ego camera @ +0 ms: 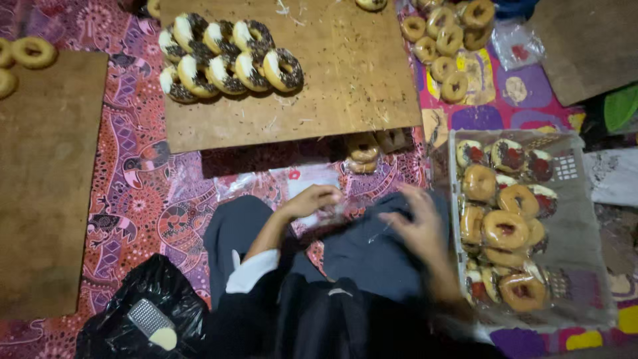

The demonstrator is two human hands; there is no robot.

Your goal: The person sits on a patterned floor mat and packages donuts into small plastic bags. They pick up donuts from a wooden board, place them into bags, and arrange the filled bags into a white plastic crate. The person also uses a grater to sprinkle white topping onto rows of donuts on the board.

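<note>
Head view: looking straight down on a person sitting on a patterned red mat [143, 199], knees in dark grey cloth
Left hand [311, 199]: curling loosely over a clear plastic bag [309, 189] lying on the mat just ahead of the knee; fingers are bending down onto the film, but whether they are pinching it I cannot tell
Right hand [420, 226]: hovering over the right knee, fingers spreading, motion-blurred; a faint glint of clear film is showing beside it, and I cannot tell whether it is gripping anything
Clear plastic bag: sitting on the mat between the knees and the wooden board [292, 73], touching the left fingers
Wooden board: lying ahead of the person, carrying two leaning rows of sprinkled doughnuts [229, 60] with white icing and dark sprinkles at its far left corner; loose sprinkles are dotting the bare wood
Bagged doughnuts [363, 151]: resting at the board's near edge, just beyond the left hand
Basket [575, 219]: a pale plastic crate sitting just right of the right hand, holding wrapped glazed doughnuts [505, 229], some with red topping
Plain doughnuts [448, 43]: piling on the mat at upper right, beyond the basket
Second board [46, 179]: lying at far left, well apart from both hands
Black bag [143, 309]: slumping by the left hip, with a metal grater [149, 319] lying on it
</note>
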